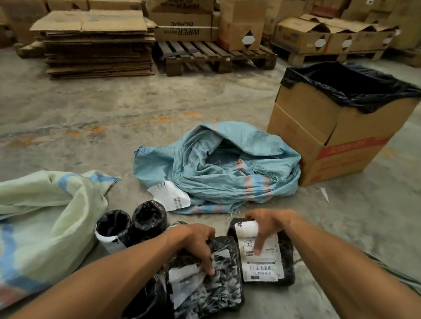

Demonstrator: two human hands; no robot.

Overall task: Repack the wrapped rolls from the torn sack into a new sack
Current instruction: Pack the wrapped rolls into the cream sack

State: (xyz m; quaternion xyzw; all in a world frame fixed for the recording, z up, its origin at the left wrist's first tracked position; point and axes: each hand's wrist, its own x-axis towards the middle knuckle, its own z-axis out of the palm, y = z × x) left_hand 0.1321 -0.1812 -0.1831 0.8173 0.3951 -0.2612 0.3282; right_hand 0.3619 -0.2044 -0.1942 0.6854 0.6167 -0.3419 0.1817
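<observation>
Left hand grips a near black-wrapped roll with curled fingers; right hand clutches the labelled roll beside it; crumpled blue sack lies farther off.

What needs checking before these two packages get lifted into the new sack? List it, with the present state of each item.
1. Left hand grips the crinkled black plastic-wrapped package: ok, fingers curl over its top edge.
2. Right hand holds the black wrapped package with the white barcode label: ok, fingers curled over its top.
3. Pale green woven sack has its mouth open to receive them: cannot tell, it lies crumpled at the left.
4. Two upright black wrapped rolls stand out of the lifting path: not ok, they sit between the hands and the green sack.
5. Crumpled light blue woven sack is emptied: cannot tell, folds hide its inside.
</observation>
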